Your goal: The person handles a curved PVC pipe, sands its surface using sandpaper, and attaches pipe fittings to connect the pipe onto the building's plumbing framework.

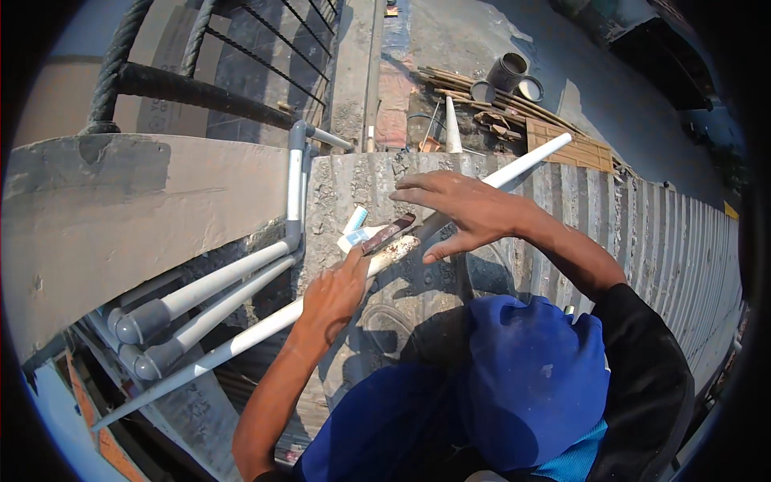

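Note:
My left hand [333, 293] is closed around a long white plastic pipe [261, 328], which slants up to the right from the lower left. Brown, rough marks cover the upper end [396, 254] of this pipe. Against my left fingertips lies a dark reddish-brown strip [391, 231] with a rounded tip; whether I grip it too is unclear. My right hand [479, 209] has its fingers stretched and thumb apart, over a second white pipe length [530, 161] nearly in line with the first. Shadow hides whether the two lengths touch. A white tube with blue print [353, 233] lies beside the strip.
Corrugated roofing sheets [642, 233] spread under me and rightward. Grey-elbowed white pipes [221, 281] run along a concrete ledge [120, 209] at left, below a black metal railing [201, 92]. Beyond the roof are wooden poles [538, 108] and a dark bucket [507, 72]. Blue cloth [538, 377] covers my knees.

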Motion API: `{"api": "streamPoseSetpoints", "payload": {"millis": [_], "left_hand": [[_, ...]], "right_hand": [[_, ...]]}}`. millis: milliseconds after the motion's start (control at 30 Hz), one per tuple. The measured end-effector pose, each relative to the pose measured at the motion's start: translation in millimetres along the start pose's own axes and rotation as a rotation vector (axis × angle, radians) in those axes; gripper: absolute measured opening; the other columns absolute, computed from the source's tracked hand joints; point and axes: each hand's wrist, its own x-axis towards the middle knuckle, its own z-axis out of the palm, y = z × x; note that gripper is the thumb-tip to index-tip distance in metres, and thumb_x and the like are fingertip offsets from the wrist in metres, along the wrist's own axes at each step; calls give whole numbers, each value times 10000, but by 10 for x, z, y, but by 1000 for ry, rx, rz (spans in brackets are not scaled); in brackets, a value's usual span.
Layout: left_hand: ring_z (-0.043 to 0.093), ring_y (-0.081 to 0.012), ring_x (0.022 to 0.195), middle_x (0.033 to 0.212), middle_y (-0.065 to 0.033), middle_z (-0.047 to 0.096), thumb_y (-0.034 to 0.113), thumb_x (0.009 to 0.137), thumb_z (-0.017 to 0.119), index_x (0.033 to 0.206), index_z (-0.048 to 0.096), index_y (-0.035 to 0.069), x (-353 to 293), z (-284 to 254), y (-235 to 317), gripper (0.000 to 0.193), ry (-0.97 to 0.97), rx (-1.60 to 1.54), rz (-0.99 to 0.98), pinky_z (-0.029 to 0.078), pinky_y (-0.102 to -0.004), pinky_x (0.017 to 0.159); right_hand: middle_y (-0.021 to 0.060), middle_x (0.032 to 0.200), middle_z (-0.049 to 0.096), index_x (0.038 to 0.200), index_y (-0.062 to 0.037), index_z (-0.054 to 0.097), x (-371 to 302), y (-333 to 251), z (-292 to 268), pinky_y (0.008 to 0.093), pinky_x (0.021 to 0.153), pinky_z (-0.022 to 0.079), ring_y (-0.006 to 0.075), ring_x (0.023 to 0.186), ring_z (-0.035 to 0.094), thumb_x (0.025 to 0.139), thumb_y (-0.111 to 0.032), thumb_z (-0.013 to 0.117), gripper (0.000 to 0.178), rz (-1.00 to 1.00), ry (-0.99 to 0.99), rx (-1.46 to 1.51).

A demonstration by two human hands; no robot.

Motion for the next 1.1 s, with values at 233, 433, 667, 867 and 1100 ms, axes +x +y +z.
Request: {"api": "streamPoseSetpoints", "payload": {"millis": [233,433,667,867,1100], "left_hand": [[632,-345,749,1225,-109,485,225,827,607,1017,537,51,-2,-68,214,267,166,-58,30,506,-473,627],[629,-379,663,967,-191,624,345,868,560,980,537,48,72,73,322,319,-10,-121,-54,492,-478,583],[601,-443,714,747,-245,613,370,904,493,1013,524,11,330,-23,660,376,-163,-307,-32,470,-516,639],[593,-470,739,714,-294,594,323,909,482,1056,502,-33,384,-29,799,385,-119,-599,-183,480,-502,660],[600,-368,669,774,-262,589,178,818,533,1009,499,-101,245,353,969,340,538,-35,256,491,-414,563]], "right_hand": [[180,1231,519,1310,-114,430,439,42,148,431,945,403,348,1108,502,824,-269,613,542,104,-795,112],[101,1393,381,1345,-139,384,-365,-149,-163,432,1085,300,263,1256,407,790,-113,537,577,-30,-43,-398],[126,1459,271,1386,-171,324,-895,-409,298,451,1140,128,260,1357,246,830,-259,465,580,13,-326,-578],[147,1463,262,1381,-162,369,-924,-127,430,531,1097,32,328,1365,204,883,-642,143,728,156,-94,-238],[215,1494,84,1416,-27,222,-692,-492,652,454,1106,59,335,1390,71,953,-426,350,625,532,710,24]]}}
